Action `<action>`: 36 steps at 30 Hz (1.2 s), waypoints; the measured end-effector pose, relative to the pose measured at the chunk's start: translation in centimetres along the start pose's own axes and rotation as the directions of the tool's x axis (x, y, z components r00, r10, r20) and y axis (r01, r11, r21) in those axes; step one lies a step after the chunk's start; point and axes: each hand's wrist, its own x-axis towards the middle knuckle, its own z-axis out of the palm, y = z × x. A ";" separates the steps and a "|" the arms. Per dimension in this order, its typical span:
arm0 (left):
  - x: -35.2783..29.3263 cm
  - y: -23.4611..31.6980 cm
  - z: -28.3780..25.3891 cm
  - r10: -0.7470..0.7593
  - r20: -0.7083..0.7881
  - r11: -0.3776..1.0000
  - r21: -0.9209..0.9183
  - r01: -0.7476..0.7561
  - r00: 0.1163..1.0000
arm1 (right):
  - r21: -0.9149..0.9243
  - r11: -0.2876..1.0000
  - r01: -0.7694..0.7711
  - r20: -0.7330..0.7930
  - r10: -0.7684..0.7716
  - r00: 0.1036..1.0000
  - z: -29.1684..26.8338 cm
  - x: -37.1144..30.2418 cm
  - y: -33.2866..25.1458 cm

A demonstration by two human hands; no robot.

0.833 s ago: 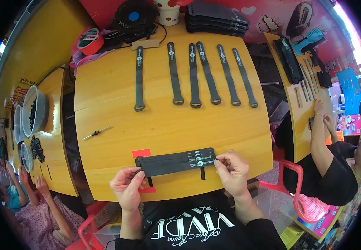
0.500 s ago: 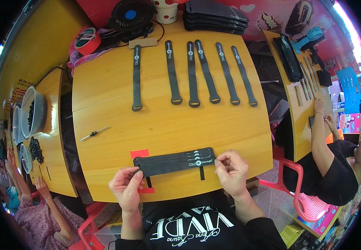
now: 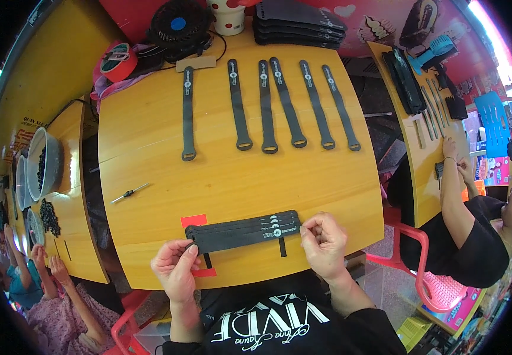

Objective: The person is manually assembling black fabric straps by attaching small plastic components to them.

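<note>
A short, layered stack of black straps (image 3: pixel 238 234) with pale printing lies across the table's near edge, its layers slightly fanned. My left hand (image 3: pixel 176 266) pinches the stack's left end between thumb and fingers. At the right end, my right hand (image 3: pixel 324 244) grips the corner of the front strap. Two narrow black strips stick out from under the stack toward me, one near each end. Red tape (image 3: pixel 194 220) shows behind the stack's left end, and another red piece (image 3: pixel 204 273) lies in front of it.
Several long black straps (image 3: pixel 265 106) lie in a row farther back. A thin double-ended metal tool (image 3: pixel 129 193) rests at left. Behind are a fan (image 3: pixel 177 25), a red tape roll (image 3: pixel 118 62) and stacked black sheets (image 3: pixel 300 23). People work at side tables with a clear tub (image 3: pixel 55 165).
The whole view has shifted slightly, and both hands keep their hold on the strap stack. At the left table, a co-worker's hands have come up off the tabletop.
</note>
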 end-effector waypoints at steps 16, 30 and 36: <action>0.0 -0.1 -0.1 -0.001 0.012 1.000 0.000 0.001 1.000 | -0.028 1.000 -0.012 0.002 0.012 1.000 0.1 0.2 -0.1; -0.1 -0.2 0.0 -0.008 0.000 1.000 0.013 0.008 1.000 | -0.107 0.993 0.052 -0.006 -0.053 0.999 0.4 0.5 -0.7; 0.0 -0.1 0.0 -0.002 0.006 1.000 0.017 0.002 1.000 | -0.113 0.991 0.071 -0.033 -0.075 0.997 0.5 0.6 -0.8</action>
